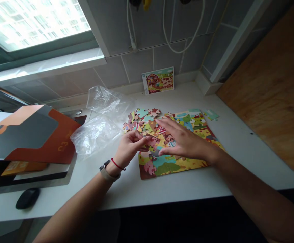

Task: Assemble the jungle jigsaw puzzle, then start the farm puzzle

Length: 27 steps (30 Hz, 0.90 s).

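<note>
A colourful puzzle lies on the white table, partly assembled, with loose pieces heaped over its upper left part. My left hand pinches a pinkish puzzle piece between thumb and fingers at the left side of the puzzle. Above the middle of the puzzle, my right hand is open, thumb and fingers spread, with a red-and-white barn piece visible between them. Part of the puzzle is hidden under my right hand and forearm.
A farm picture card leans against the tiled wall. Crumpled clear plastic lies left of the puzzle. Farther left are an orange and grey box and a black mouse. One loose piece sits at the puzzle's upper right.
</note>
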Each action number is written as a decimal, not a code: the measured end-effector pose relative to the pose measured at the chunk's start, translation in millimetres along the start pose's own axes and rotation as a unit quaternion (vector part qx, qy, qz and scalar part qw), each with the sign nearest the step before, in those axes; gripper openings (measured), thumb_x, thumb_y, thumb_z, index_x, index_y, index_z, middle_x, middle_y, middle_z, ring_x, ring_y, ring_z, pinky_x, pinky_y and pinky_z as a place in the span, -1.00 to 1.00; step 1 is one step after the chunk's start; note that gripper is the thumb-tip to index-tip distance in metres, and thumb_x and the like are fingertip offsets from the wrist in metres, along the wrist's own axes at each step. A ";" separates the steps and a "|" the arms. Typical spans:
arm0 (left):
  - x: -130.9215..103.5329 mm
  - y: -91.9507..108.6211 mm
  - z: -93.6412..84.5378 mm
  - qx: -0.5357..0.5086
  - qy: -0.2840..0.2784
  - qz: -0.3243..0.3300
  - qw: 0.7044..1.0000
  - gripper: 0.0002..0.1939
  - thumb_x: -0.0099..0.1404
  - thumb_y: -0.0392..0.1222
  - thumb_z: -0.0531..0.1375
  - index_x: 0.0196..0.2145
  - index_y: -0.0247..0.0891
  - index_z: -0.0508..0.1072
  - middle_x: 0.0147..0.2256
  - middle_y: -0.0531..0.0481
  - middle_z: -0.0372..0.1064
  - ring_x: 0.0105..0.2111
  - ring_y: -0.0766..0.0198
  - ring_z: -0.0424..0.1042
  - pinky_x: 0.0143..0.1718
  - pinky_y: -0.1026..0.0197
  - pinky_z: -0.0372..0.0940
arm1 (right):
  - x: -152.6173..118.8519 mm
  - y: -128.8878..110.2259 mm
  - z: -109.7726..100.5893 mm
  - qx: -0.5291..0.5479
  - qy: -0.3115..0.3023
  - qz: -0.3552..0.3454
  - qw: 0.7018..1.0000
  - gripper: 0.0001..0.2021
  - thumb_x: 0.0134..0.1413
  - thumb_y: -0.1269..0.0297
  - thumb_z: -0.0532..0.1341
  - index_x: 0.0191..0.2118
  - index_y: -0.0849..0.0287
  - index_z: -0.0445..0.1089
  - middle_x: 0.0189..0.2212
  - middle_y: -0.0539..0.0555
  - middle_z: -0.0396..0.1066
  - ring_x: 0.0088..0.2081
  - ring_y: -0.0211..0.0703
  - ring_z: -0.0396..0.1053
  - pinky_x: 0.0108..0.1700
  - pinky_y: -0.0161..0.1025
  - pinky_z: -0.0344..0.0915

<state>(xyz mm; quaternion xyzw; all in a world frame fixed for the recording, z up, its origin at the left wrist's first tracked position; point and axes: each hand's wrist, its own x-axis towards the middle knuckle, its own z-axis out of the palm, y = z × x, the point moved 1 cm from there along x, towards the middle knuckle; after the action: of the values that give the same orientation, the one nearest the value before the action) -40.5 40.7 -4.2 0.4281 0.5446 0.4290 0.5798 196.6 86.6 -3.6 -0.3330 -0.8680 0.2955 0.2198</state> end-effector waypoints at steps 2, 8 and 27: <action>-0.4 -0.6 1.2 0.002 -0.021 0.002 1.000 -0.49 0.09 0.09 0.53 -0.47 -0.25 0.32 -0.32 -0.10 0.65 -0.36 0.12 0.68 -0.48 0.27 0.57 | 3.1 -11.8 4.9 0.048 0.024 -0.014 0.998 -0.27 0.16 0.01 0.42 0.40 0.00 0.27 0.24 0.20 0.41 0.31 0.20 0.30 0.33 0.17 0.27; 2.6 -2.0 1.1 0.028 -0.095 0.001 0.995 -0.49 0.07 0.16 0.52 -0.42 -0.26 0.39 -0.48 -0.05 0.59 -0.53 0.19 0.61 -0.58 0.33 0.49 | 4.7 -19.4 22.7 0.235 0.005 0.046 0.971 -0.50 0.32 0.21 0.28 0.31 0.17 0.39 -0.33 0.04 0.55 -0.34 -0.22 0.46 -0.23 -0.25 0.42; 12.9 -0.1 -20.1 0.315 0.014 0.243 0.917 -0.56 0.45 0.05 0.17 -0.54 -0.20 0.38 -0.67 0.11 0.22 -0.65 0.37 0.24 -0.56 0.31 0.15 | 3.0 -11.9 22.6 0.293 -0.188 0.099 0.932 -0.78 0.13 0.35 0.31 -0.09 0.14 0.38 -0.26 0.02 0.51 -0.34 -0.23 0.49 -0.30 -0.29 0.42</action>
<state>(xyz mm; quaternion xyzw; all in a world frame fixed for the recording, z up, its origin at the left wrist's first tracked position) -60.0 53.6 -8.5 0.7017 0.5385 0.3691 0.2854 176.2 73.3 -11.7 -0.2761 -0.7310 0.6142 0.1099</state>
